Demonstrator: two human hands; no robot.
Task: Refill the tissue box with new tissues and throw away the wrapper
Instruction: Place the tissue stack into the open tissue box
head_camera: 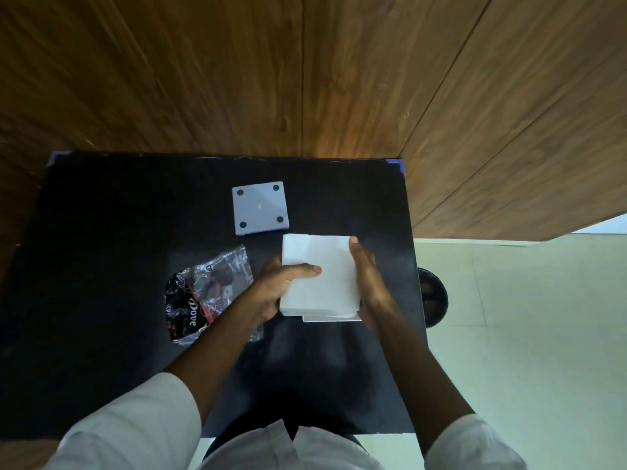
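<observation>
A thick square stack of white tissues (325,266) is held between both hands over the right middle of the black table. My left hand (281,286) grips its left side, thumb across the top. My right hand (368,283) presses flat against its right side. Under the stack's near edge a pale edge of the tissue box (330,318) shows; the rest of the box is hidden. The box's grey square lid (259,208), with round black pads at its corners, lies flat beyond the stack. The crumpled clear and black wrapper (207,290) lies left of my left forearm.
The black table (101,249) stands against a wood-panelled wall (305,79). A round black bin (432,296) stands on the pale floor just past the table's right edge.
</observation>
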